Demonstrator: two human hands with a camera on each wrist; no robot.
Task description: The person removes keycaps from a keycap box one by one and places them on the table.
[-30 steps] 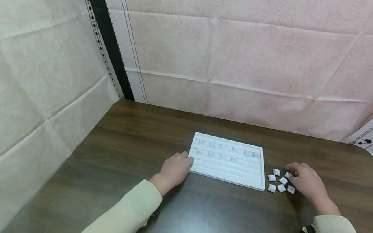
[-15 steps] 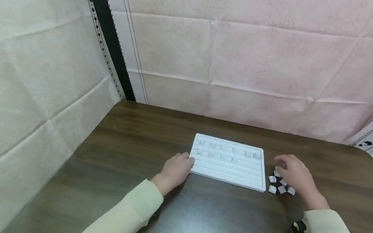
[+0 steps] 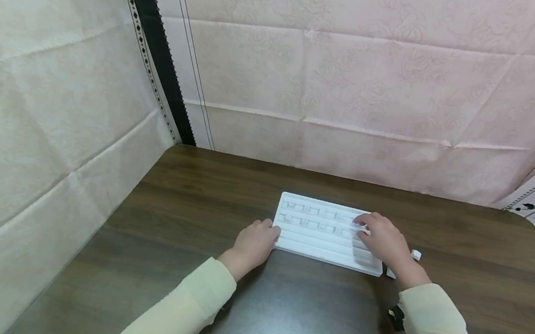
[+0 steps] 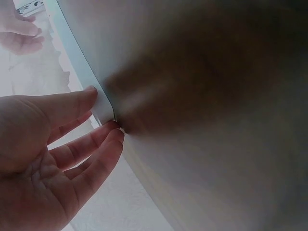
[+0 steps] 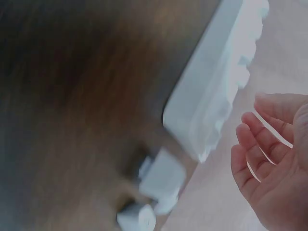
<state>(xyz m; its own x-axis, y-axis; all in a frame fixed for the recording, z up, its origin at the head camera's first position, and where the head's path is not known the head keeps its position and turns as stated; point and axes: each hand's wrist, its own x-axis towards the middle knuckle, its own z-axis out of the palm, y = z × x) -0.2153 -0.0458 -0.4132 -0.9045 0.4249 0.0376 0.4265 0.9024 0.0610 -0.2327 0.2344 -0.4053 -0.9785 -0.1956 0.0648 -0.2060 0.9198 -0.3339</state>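
On the table lies a white rectangular board (image 3: 318,244) with long ridged rows; small white blocks (image 3: 303,223) line its two far rows. My left hand (image 3: 254,245) grips the board's near left corner. In the left wrist view its thumb lies along the board's side (image 4: 77,55), other fingertips at the corner. My right hand (image 3: 385,242) is over the right part of the board at the second row, thumb and fingertips drawn together. A whitish bit shows at their tips, a small block mostly hidden by the fingers.
Loose white blocks (image 5: 163,175) lie just right of the board, partly hidden by the right wrist in the head view. The dark wooden table (image 3: 277,317) meets patterned cloth (image 3: 374,102) at its far and left sides.
My right hand has moved left from the loose blocks, lifting off the table, to over the board's right part. The left hand keeps its grip on the corner.
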